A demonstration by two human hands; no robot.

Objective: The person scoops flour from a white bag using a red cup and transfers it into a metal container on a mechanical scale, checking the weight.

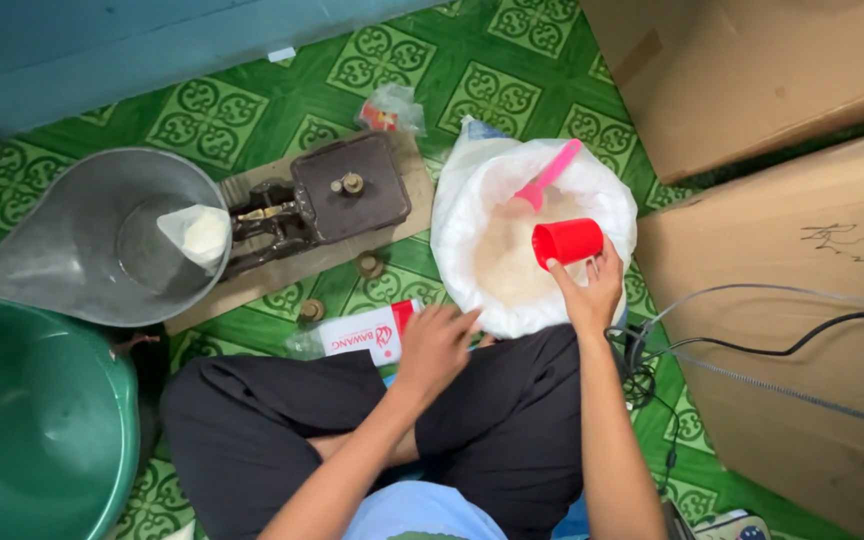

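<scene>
Position: you sit cross-legged on the green patterned floor [252, 110], facing an open white sack [607, 195] of pale grain.
Right hand [592, 290]: your grip is closed around a red cup [568, 241], held on its side just over the grain, mouth turned toward the left of view. I cannot tell whether it holds any grain.
Left hand [437, 345]: fingers loosely spread, holding nothing, resting at the near rim of the sack beside a flat white-and-red packet [367, 332].
Done so far: one small filled clear bag [197, 232] already sits in the grey metal scale pan [62, 250], so by my reading at least one portion is bagged.
Left to do: the sack looks well filled, so most of the grain seems unportioned.
Grain: fine, off-white, heaped evenly; a pink scoop [544, 182] stands stuck in it.
Nearby: dark balance scale [342, 190] on a wooden board; brass weights [370, 265] lie loose on the floor; green basin [37, 430] at your left.
</scene>
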